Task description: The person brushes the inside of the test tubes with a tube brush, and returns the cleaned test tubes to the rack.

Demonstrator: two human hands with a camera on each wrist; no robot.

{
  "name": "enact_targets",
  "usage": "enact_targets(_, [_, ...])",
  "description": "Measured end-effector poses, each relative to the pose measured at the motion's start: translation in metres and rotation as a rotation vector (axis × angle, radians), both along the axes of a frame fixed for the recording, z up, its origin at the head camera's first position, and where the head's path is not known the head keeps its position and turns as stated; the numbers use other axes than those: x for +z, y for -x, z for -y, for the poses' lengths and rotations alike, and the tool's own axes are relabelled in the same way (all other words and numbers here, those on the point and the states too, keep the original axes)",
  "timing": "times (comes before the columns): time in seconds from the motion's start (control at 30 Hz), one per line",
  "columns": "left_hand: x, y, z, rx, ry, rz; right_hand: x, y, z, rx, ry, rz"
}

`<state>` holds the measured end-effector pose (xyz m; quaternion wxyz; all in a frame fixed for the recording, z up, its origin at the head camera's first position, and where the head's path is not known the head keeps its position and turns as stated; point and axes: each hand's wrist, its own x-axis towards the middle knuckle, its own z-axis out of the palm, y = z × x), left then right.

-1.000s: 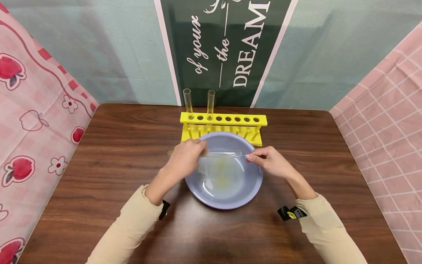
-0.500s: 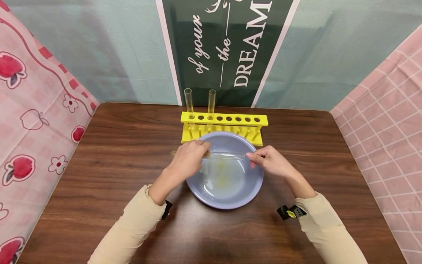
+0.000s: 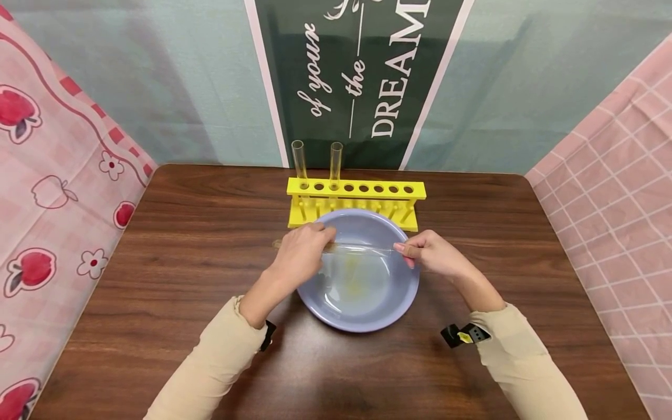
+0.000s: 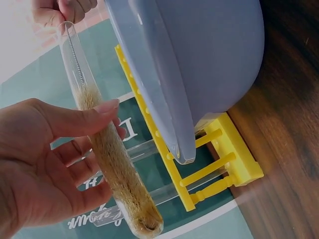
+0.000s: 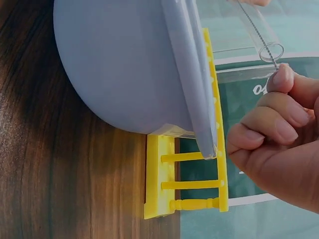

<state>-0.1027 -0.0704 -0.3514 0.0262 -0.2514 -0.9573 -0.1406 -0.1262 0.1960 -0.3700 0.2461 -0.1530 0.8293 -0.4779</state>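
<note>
Over the basin (image 3: 358, 324), a lilac bowl of cloudy, yellow-tinged water, both hands hold one assembly. My left hand (image 3: 299, 252) grips a clear glass test tube (image 4: 68, 47) lying roughly level, thumb on one side and fingers on the other. Inside the tube, the tan bristles of a test tube brush (image 4: 117, 162) reach down to the rounded closed end. The brush's twisted wire (image 5: 258, 36) comes out of the tube's mouth. Thumb and forefinger of my right hand (image 3: 438, 255) pinch that wire just outside the rim.
Behind the basin stands a yellow test tube rack (image 3: 362, 188). Two clear tubes, a left one (image 3: 299, 160) and a right one (image 3: 336, 162), stand upright in its left part. Brown wooden table (image 3: 157, 280) surrounds the basin. Patterned cloths hang on three sides.
My left hand has shifted slightly right with the test tube, bringing the tube's mouth closer to my right fingers. Less wire shows between the mouth and my right hand.
</note>
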Motion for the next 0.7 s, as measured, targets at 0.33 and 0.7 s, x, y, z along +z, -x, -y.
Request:
enact_targets(0.33, [-0.0025, -0.0013, -0.0003, -0.011, -0.019, -0.084, 0.0005, 0.0012, -0.0036, -0.068, 0.110, 0.163])
enact_targets(0.7, [-0.0081, -0.0020, 0.0022, 0.016, 0.007, -0.064, -0.0015, 0.0015, -0.0071, -0.068, 0.213, 0.282])
